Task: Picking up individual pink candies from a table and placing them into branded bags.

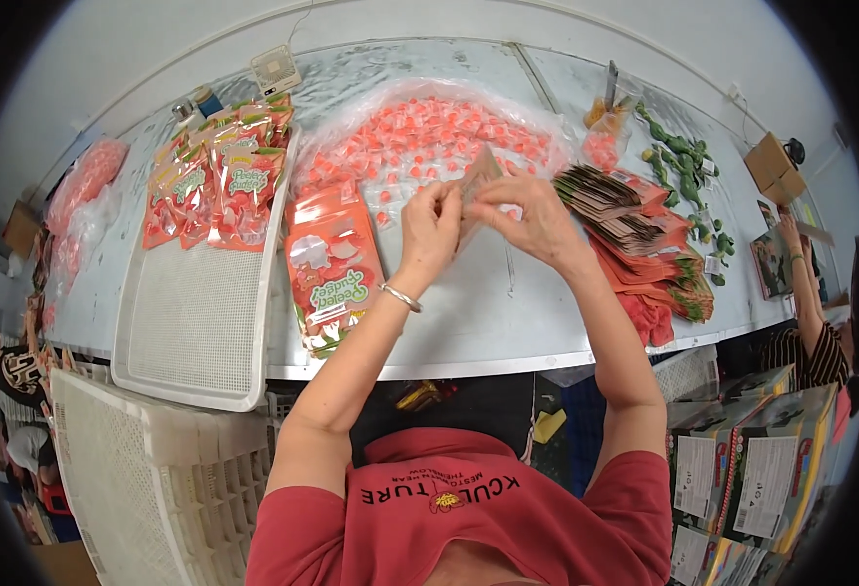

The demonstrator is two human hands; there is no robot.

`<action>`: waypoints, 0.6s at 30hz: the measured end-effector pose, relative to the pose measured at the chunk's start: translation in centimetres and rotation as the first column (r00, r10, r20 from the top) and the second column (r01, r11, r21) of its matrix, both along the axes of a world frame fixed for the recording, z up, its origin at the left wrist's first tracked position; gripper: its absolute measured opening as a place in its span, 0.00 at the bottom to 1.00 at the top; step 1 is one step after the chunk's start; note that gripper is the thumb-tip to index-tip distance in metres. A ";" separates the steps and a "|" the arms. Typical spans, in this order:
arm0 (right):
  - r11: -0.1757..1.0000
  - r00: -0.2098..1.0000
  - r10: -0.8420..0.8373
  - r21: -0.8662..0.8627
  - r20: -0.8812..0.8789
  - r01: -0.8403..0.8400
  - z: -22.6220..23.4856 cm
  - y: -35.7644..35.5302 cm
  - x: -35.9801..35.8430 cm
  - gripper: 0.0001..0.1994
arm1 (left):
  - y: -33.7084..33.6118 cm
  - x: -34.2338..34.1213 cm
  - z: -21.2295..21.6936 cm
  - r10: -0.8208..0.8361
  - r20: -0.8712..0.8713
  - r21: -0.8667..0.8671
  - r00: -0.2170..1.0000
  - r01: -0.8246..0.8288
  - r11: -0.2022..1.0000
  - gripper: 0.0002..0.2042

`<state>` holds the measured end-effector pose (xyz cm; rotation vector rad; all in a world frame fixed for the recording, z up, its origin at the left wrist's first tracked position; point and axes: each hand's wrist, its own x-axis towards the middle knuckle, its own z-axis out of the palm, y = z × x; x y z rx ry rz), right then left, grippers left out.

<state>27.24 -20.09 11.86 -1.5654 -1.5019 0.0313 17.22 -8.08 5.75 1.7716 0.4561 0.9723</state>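
My left hand (430, 227) and my right hand (535, 217) meet over the middle of the table, both pinching the upper part of a small pouch (481, 174). The pouch is seen edge-on, so its printed front and anything inside it are hidden. Just beyond my hands lies a heap of small clear-wrapped red candies (419, 125) on a plastic sheet. A stack of flat red printed pouches (335, 269) rests beside my left forearm. More pouches (634, 239), fanned in a thick pile with their dark edges showing, lie to the right of my right hand.
A white mesh tray (195, 322) on the left carries several full pouches (239, 181). Stacked white crates (166, 469) stand below it. Green plush-like strands (683, 161) and a cardboard box (773, 168) lie right, near another person's arm (802, 273). Printed cartons (752, 469) stand lower right.
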 end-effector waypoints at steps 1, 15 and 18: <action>0.993 0.977 0.034 -0.117 0.212 -0.009 0.5 -0.3 -0.4 0.09 | 0.4 -0.2 0.3 -0.034 -0.086 -0.038 0.996 0.030 0.999 0.09; 0.838 0.907 -0.421 -0.391 -0.021 0.380 -13.7 4.0 19.6 0.32 | 1.4 -11.1 5.2 -0.053 -0.085 0.030 0.995 0.056 0.998 0.09; 0.664 0.782 -0.549 -0.415 0.294 0.622 -20.1 6.4 12.4 0.31 | 0.0 -14.7 6.3 0.172 -0.045 0.360 0.984 -0.145 0.922 0.10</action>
